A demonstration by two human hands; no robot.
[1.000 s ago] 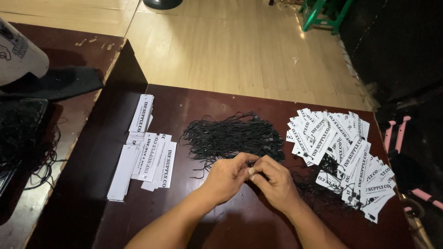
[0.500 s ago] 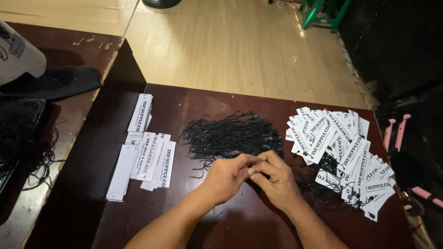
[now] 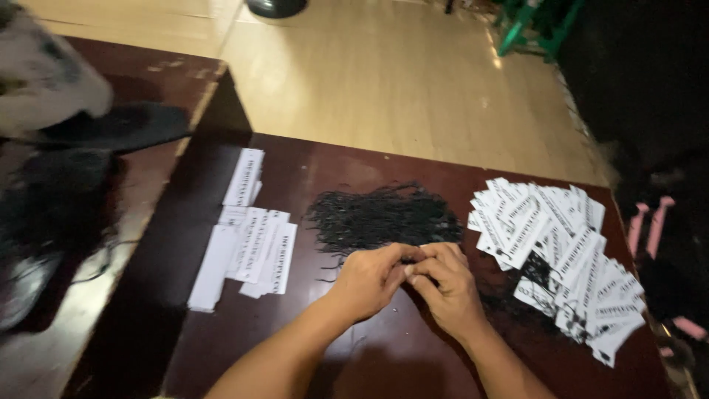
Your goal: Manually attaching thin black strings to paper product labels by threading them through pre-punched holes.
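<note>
Head view: two hands, left [image 3: 371, 279] and right [image 3: 447, 284], meet fingertip to fingertip, fingers [image 3: 408, 256] pinched shut; what they grip cannot be told. One string pile [image 3: 380, 216] lies just beyond, two tag stacks [image 3: 251, 240] [image 3: 557, 251] flanking.

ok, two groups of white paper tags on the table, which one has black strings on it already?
The right-hand pile of tags, fanned out beside the right hand: black cords show among its lower tags. The left stack of tags lies flat and bare, with no strings.
</note>
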